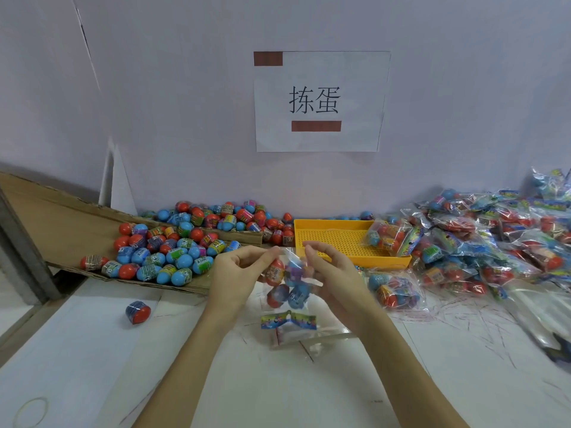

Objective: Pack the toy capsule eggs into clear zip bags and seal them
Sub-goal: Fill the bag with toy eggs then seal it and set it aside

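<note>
I hold a clear bag up in front of me, my left hand pinching its top edge at 9 o'clock and my right hand pinching the same edge at 3 o'clock, thumb and fingertips closed on the film in each grip and the other fingers loosely curled. Four or so eggs hang inside it, red and blue, and the mouth runs between my two pinches; I cannot tell whether the zip is pressed shut along its length, so I judge I am at the sealing step for this bag. Below it, towards 6 o'clock on the surface, lies an empty bag with a printed header, ready for the next fill. At 10 o'clock a heap of loose eggs spreads over a flattened cardboard sheet, and one stray egg sits alone at 8 o'clock, so plenty is left to pack. At 1 o'clock a yellow tray holds one filled bag, another filled bag lies just beside my right wrist at 3 o'clock, and a large pile of packed bags fills 2 to 3 o'clock. Much is done, to judge by that pile, yet the loose heap looks roughly as large. A paper sign hangs on the wall at 12 o'clock.
</note>
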Motion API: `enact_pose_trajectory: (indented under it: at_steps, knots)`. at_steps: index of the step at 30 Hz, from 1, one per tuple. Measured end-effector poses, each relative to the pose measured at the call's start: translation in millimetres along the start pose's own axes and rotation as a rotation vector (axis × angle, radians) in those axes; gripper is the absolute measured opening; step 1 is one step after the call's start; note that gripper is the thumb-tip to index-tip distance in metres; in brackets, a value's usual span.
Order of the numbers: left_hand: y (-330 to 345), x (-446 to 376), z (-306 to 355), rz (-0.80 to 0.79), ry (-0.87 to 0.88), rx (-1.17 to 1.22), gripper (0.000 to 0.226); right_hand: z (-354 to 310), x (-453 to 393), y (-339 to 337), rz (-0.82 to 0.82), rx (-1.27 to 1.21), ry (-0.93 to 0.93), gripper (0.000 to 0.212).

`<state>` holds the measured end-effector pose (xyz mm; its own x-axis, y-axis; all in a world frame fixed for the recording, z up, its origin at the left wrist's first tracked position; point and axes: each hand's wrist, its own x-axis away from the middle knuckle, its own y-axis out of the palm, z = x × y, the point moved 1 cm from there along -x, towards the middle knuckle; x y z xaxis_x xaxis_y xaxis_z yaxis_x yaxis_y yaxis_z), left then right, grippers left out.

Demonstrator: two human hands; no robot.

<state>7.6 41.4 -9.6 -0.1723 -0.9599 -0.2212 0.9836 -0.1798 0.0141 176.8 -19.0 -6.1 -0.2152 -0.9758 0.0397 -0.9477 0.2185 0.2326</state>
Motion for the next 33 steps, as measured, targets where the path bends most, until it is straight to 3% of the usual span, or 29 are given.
enact_pose_trajectory:
  at_steps: [4,7,10,15,20,23,27,33]
  knots:
    - [3,2,-2,-0.024,-0.028,0.002,0.03,-3,5,-3,-0.133,0.244,-0.053,0.038]
    - [4,-1,-2,-0.085,-0.209,0.154,0.049,-1,4,-1,-0.023,0.161,-0.1,0.025]
    - [-5,-6,-3,-0.05,-0.309,0.252,0.063,-1,1,-4,0.06,0.041,-0.055,0.013]
    - [-11,-10,-9,0.028,-0.233,0.147,0.03,-4,2,-5,0.012,0.214,0.016,0.009]
    - [-13,-12,-12,0.053,-0.126,0.045,0.004,-2,5,-3,0.046,0.44,-0.121,0.038]
    - [-13,-10,-10,-0.012,-0.052,0.05,0.012,-2,4,-4,0.076,0.4,-0.176,0.04]
    - [-10,-8,-9,-0.06,-0.012,0.021,0.013,-4,7,-3,-0.033,0.304,-0.057,0.035]
    - [-6,-6,-9,-0.007,0.062,-0.029,0.014,-4,10,3,-0.047,0.476,-0.115,0.046]
